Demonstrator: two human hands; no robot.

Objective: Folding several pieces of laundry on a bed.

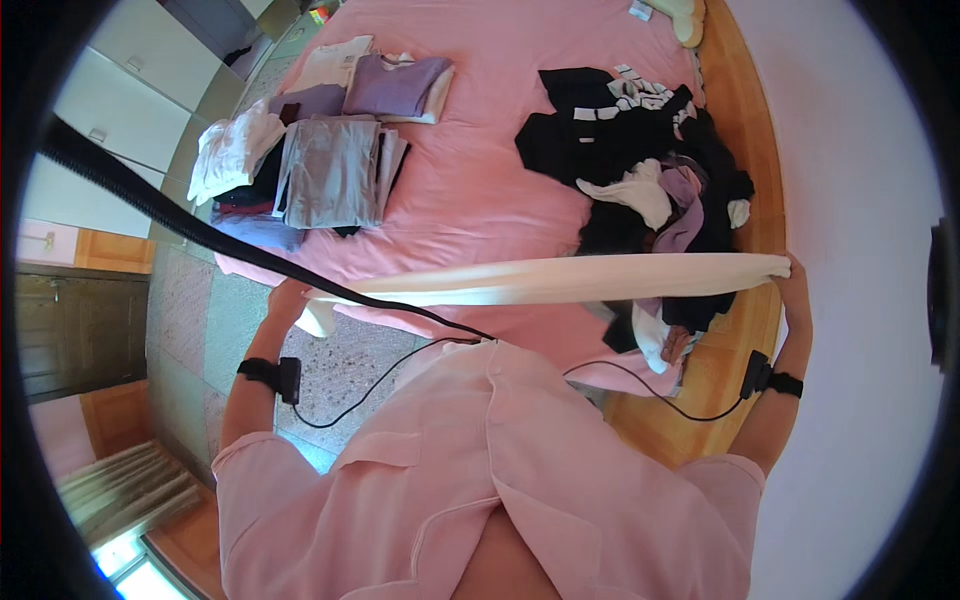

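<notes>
A long cream cloth garment (555, 280) is stretched sideways in front of me, pulled into a narrow band. At its left end it is gripped by my left hand (288, 301), where a short bit of fabric hangs down. My right hand (795, 292) pinches the other end, close to the wall. Which kind of garment it is, I cannot tell. Beneath its right half lies a loose heap of black, white and purple clothes (630, 142) on the pink bedsheet (480, 165). Folded grey clothes (330, 172) and a folded purple top (394, 84) sit in stacks on the bed's left side.
A white wall (847, 225) and a wooden ledge (754, 150) border the bed on the right. White cabinets (127, 97) stand to the left over a tiled floor (202, 315). A black cable (225, 244) crosses the view, and thinner wires run to both wrist straps.
</notes>
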